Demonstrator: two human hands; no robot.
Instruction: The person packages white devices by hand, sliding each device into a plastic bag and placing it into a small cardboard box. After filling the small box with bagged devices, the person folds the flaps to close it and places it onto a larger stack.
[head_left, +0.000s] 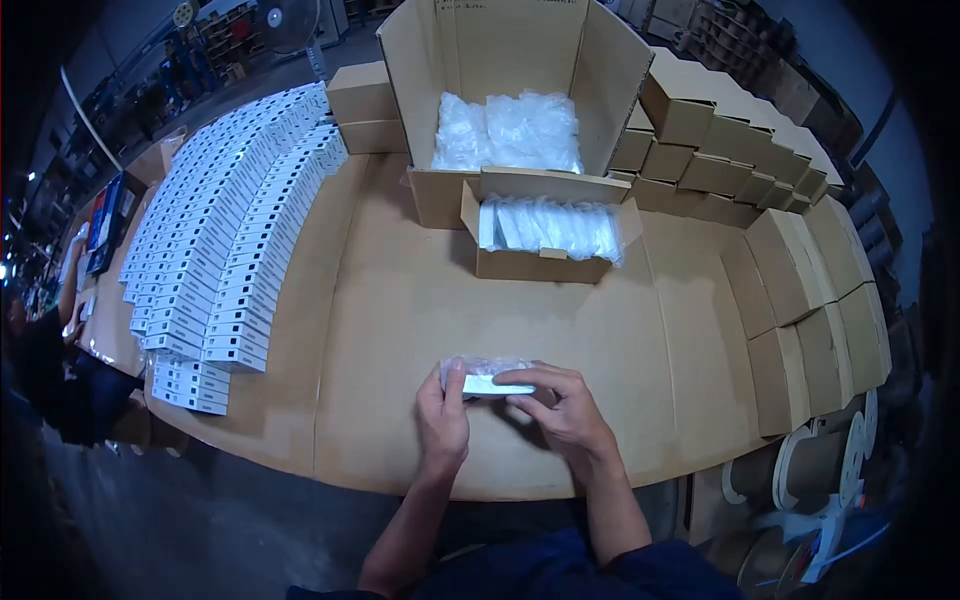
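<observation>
Near the front of the table, a small white box (482, 384) partly covered by clear bubble wrap is held between both hands. My left hand (442, 415) grips its left end, thumb on the near face. The fingers of my right hand (565, 405) close over the right end, with the thumb beneath. Beyond them stands an open cardboard carton (510, 264) with a row of bubble-wrapped white boxes (555, 228) packed upright. Behind it, a larger open cardboard box (610, 100) contains a heap of clear bubble-wrap pouches (530, 130).
Long stacks of white labelled boxes (215, 230) cover the table's left side. Closed brown cartons (730, 150) are piled at the back right, and more cartons (800, 270) stand along the right edge. Cable reels (800, 470) sit below on the right. Another person (60, 360) is at far left.
</observation>
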